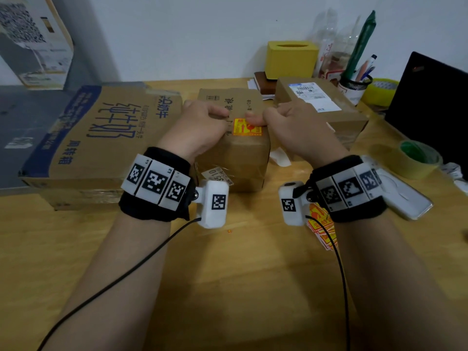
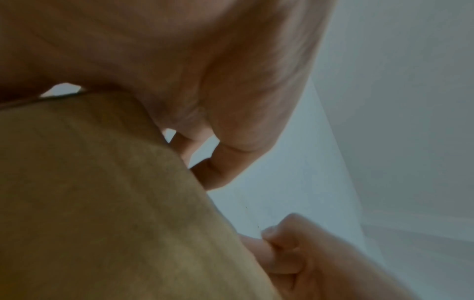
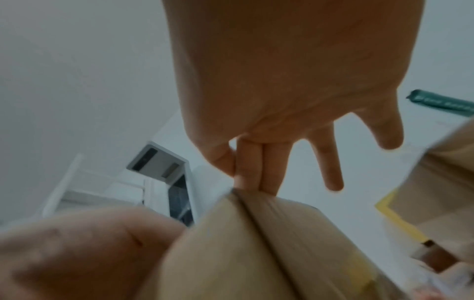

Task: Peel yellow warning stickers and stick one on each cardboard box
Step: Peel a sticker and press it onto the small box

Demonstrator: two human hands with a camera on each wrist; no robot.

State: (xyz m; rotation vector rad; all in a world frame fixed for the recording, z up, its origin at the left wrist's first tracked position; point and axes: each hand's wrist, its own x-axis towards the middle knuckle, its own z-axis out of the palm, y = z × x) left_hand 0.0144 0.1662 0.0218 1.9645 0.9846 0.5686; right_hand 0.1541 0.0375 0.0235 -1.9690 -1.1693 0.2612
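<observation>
Now sticker [image 1: 247, 127] sits on middle box [image 1: 233, 158], between your hands: left hand [image 1: 202, 125] curled round its left edge, right hand [image 1: 296, 125] pressing straight-fingered. Sticker stack [image 1: 323, 229] lies near, under right wrist.

I'm at an office desk [image 1: 240, 287] used for packing: mesh pen cup [image 1: 353, 88], black laptop [image 1: 430, 105], tape roll [image 1: 415, 158], a shipping-labelled parcel [image 1: 316, 102], plain white wall [image 1: 202, 34].
</observation>
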